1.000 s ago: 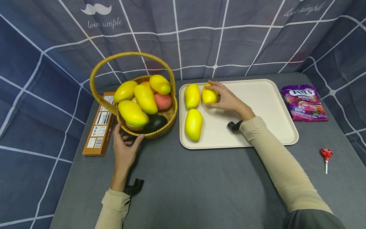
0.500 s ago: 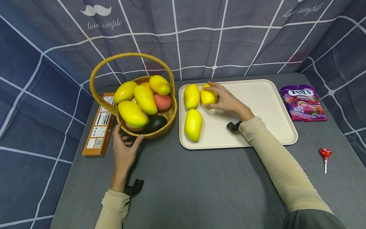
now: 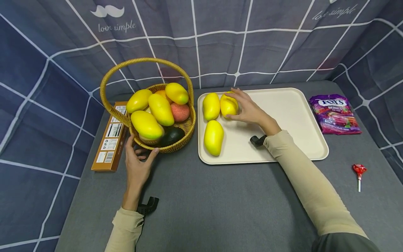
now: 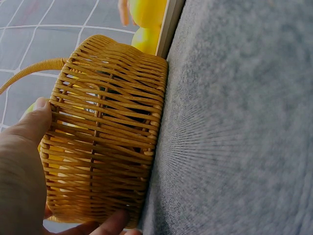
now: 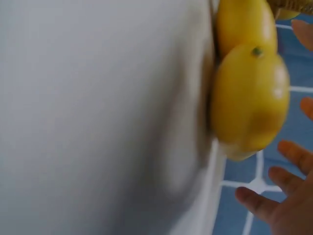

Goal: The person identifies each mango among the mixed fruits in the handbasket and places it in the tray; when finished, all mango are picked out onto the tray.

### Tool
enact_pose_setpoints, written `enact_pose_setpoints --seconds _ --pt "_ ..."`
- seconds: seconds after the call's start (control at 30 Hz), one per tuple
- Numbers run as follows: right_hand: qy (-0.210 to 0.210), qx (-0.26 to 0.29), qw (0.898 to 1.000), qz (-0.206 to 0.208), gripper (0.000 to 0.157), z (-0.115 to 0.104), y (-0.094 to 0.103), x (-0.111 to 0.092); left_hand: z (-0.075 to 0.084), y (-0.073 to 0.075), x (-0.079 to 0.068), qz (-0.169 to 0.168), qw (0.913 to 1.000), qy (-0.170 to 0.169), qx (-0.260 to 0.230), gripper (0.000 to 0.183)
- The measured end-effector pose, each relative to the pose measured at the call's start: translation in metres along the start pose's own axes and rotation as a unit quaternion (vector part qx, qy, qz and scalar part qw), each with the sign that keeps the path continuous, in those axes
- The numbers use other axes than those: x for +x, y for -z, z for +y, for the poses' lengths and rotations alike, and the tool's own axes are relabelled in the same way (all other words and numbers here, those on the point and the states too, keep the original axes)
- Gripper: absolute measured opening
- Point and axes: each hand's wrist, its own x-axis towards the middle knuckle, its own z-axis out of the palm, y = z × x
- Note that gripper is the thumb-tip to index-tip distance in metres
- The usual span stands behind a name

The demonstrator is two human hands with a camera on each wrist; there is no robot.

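Observation:
My left hand [image 3: 136,167] holds the near side of a wicker basket [image 3: 189,131]. In the left wrist view its thumb lies at the rim and its fingertips sit low against the weave. Several yellow mangoes, a reddish round fruit [image 3: 180,112] and a dark avocado [image 3: 171,136] fill the basket. My right hand [image 3: 248,109] hovers around a yellow mango [image 3: 228,106] on the cream tray [image 3: 283,115]. The right wrist view shows its fingers spread, apart from that mango [image 5: 249,100]. Two more mangoes lie close by: one beside it [image 3: 211,106], the other nearer me [image 3: 213,138].
A brown box with white labels [image 3: 108,148] lies left of the basket, partly behind it. To the right of the tray are a purple candy bag [image 3: 335,114] and a red lollipop [image 3: 359,169]. Dark gridded cloth [image 3: 217,45] rises behind the grey table [image 3: 220,203].
The mango by my right hand has shifted slightly left, closer to the mango beside it, and its end has turned. My left hand and the basket stay where they were.

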Motion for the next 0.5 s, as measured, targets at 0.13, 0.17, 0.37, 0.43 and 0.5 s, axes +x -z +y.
enact_pose_setpoints --seconds 0.13,0.17,0.37,0.43,0.5 --pt "0.021 -0.001 1.0 0.017 0.083 -0.021 0.002 -0.001 0.0 0.001 0.0 0.001 1.0 0.0 -0.001 0.092" --pt "0.031 0.0 0.999 0.021 0.082 -0.027 0.002 0.0 0.0 0.002 0.0 0.001 1.0 0.0 -0.001 0.092" --pt "0.1 0.006 0.995 0.029 0.084 -0.069 -0.004 0.003 0.0 0.002 0.001 0.001 1.0 0.001 0.0 0.094" --pt "0.118 0.014 0.993 0.021 0.086 -0.084 -0.007 0.004 0.0 0.001 0.001 0.0 1.0 0.003 0.0 0.094" --pt "0.129 0.02 0.991 0.01 0.088 -0.096 -0.012 0.005 0.0 0.0 0.001 -0.001 1.0 0.004 -0.002 0.095"
